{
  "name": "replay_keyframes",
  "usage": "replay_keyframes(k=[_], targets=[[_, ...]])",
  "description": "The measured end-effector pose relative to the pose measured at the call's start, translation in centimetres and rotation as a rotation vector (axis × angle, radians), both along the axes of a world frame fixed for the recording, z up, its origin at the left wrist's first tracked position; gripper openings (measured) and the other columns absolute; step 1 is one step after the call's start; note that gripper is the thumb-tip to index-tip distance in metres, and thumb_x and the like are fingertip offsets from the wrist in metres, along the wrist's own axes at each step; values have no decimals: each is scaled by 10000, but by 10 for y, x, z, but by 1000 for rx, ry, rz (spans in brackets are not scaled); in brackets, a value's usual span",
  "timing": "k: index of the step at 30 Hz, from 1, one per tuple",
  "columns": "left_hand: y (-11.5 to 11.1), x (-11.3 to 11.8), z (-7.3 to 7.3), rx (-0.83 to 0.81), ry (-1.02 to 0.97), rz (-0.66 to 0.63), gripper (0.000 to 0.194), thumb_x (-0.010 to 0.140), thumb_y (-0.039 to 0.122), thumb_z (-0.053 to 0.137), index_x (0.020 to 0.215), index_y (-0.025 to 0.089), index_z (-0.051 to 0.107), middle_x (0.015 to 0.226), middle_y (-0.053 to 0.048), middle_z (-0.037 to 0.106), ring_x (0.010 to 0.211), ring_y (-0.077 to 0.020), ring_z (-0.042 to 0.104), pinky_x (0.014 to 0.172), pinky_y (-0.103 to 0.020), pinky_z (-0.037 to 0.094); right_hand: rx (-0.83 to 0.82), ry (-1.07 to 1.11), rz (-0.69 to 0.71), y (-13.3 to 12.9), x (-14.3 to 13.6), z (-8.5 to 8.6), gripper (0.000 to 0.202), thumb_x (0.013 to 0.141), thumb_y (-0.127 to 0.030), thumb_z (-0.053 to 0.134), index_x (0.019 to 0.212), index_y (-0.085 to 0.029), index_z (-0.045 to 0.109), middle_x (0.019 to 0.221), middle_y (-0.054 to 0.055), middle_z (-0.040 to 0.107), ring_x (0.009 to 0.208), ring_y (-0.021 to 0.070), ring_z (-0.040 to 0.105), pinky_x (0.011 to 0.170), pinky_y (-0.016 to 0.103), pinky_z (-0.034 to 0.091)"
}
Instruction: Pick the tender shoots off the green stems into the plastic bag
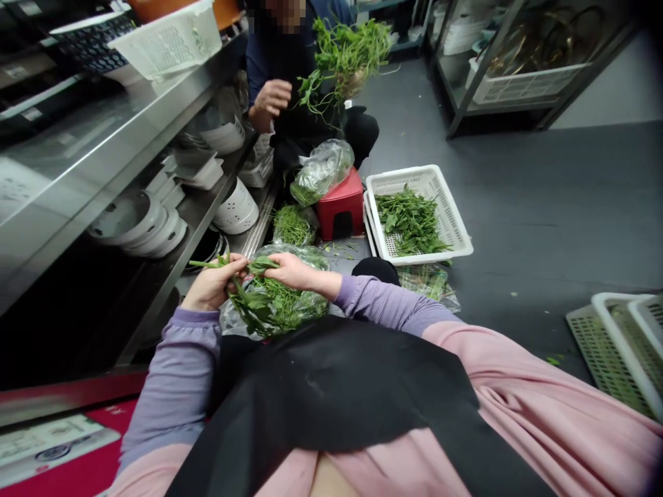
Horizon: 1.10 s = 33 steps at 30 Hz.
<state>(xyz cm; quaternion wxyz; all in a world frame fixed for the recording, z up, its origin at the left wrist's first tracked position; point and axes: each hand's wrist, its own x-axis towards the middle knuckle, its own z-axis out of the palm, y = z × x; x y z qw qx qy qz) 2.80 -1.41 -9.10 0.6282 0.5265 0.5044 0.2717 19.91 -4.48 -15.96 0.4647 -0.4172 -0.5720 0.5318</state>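
Observation:
My left hand (213,283) is closed round the stems of some leafy greens (253,307), whose cut ends stick out to the left and whose leaves hang below. Close beside it, my right hand (291,270) pinches leaves of the same greens between thumb and fingers. Under both hands lies an open clear plastic bag (313,257) filled with thin green stems. Ahead to the right, a white perforated basket (456,235) holds a loose heap of picked leafy greens (409,219).
A co-worker (284,65) sits opposite, lifting a big bunch of greens (349,59). Between us are a red stool (342,207) and another bag of greens (324,169). Steel shelving (129,131) with white dishes runs along my left. More baskets (621,345) stand at right.

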Motion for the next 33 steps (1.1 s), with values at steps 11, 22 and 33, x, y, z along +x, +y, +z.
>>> replay_keyframes(k=[11,22,33], targets=[[14,-29,19,-76,-294,178,230,619,127,747,640,125,518,543,19,513,365,-15,361,335,-125,230,-506,484,508,3,43,-3,258,790,-298,585,919,-82,641,732,72,659,730,173,648,729,326,517],[9,-33,22,-109,-352,185,236,607,119,738,696,135,520,571,19,534,355,-11,335,327,-136,226,-560,614,518,-8,34,-6,203,769,-312,533,852,-137,596,660,34,563,705,181,599,628,311,476],[-3,-35,40,220,-271,303,238,619,164,722,678,142,493,525,34,526,346,-13,338,336,-124,203,-455,546,-263,7,18,-26,135,644,-204,584,600,-182,458,501,-69,305,449,60,257,420,194,209]])
